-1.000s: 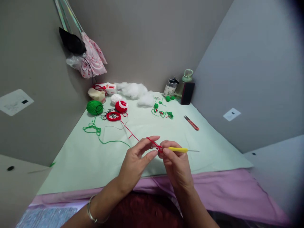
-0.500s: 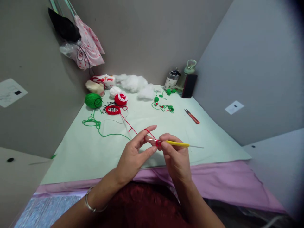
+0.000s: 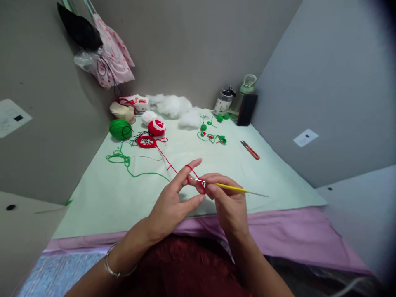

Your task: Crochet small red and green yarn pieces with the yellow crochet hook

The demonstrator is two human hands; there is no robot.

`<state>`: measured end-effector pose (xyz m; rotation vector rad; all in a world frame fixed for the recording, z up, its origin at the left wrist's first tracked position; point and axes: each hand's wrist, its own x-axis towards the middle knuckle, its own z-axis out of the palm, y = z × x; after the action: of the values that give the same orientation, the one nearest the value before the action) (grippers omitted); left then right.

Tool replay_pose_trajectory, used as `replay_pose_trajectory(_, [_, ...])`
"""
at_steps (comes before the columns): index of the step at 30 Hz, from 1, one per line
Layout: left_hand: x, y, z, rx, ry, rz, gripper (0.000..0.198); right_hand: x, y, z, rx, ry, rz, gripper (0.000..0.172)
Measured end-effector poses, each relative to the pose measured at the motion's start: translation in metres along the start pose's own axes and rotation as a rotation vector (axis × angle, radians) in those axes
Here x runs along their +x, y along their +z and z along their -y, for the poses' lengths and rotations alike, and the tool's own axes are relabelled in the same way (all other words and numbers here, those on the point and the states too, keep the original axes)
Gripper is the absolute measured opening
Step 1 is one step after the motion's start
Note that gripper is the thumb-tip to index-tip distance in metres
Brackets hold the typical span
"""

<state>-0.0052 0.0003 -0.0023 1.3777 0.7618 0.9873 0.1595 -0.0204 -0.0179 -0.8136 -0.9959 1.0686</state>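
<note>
Above the tabletop, right fingers pinch the yellow hook, and left fingers hold red yarn looped around the index.

grey walls border a pale green tabletop.

At the centre of the frame, the right hand hides part of the yellow-handled hook, and the red stitches beside it are too small to count (a strand of red yarn also drops out of sight behind the left hand). At upper right, a dark slab covers part of the green bottle, while at far left a white card is cut by the edge, its print too small to read. Both forearms run off the bottom edge
</note>
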Motion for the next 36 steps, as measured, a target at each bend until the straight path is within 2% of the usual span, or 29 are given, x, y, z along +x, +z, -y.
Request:
replay_pose_trajectory(7, [0.002, 0.006, -0.003, -0.2, -0.053, -0.13, 0.048, -0.002, 0.001, -0.004, -0.062, -0.081, 0.002, 0.012])
replay_pose_trajectory(14, [0.004, 0.019, 0.005, -0.451, -0.092, -0.239, 0.047, -0.005, 0.006, -0.004, -0.185, -0.198, -0.019, 0.016])
replay_pose_trajectory(20, [0.002, 0.015, 0.006, -0.457, -0.104, -0.216, 0.046, -0.006, 0.004, -0.006, -0.161, -0.213, 0.025, 0.013])
replay_pose_trajectory(31, [-0.001, 0.013, 0.007, -0.435, -0.071, -0.265, 0.044, -0.007, 0.003, -0.003, -0.302, -0.288, 0.031, 0.017])
replay_pose_trajectory(33, [-0.001, 0.013, 0.006, -0.43, -0.064, -0.276, 0.049, -0.008, 0.002, -0.004, -0.443, -0.359, 0.038, 0.021])
replay_pose_trajectory(36, [-0.002, 0.014, 0.004, -0.477, -0.096, -0.275, 0.058, -0.013, 0.002, -0.008, -0.765, -0.641, 0.028, 0.035])
